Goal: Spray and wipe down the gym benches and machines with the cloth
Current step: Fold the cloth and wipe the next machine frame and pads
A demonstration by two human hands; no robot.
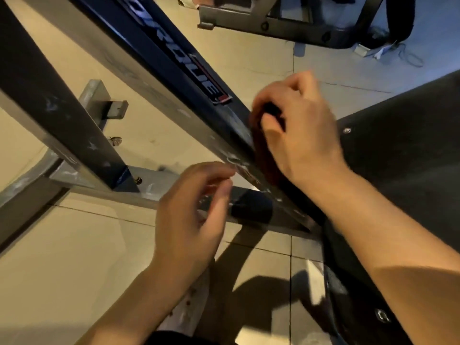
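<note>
The cloth (263, 155), dark red and bunched, lies pressed against the side of the sloping frame bar (174, 78), under the fingers (270, 122) of the right hand (296, 130), which curl round its upper edge and grip it. The bar's long axis runs from the upper left down to the lower right, so the unwiped stretch with the brand label (199, 73) lies up and to the left of those fingers, and a stroke along that line looks like the move to come. Just to the right of the fingers is the black pad (403, 155) of the bench. The left hand (191, 215) hovers below and to the left, near the bar's lower end, its fingers loosely curled and holding nothing; it is the farther of the two from the cloth. I see no spray bottle and no container. Beyond, a crossbar (159, 190) and upright (49, 95) stand on the tiled floor (74, 270)
</note>
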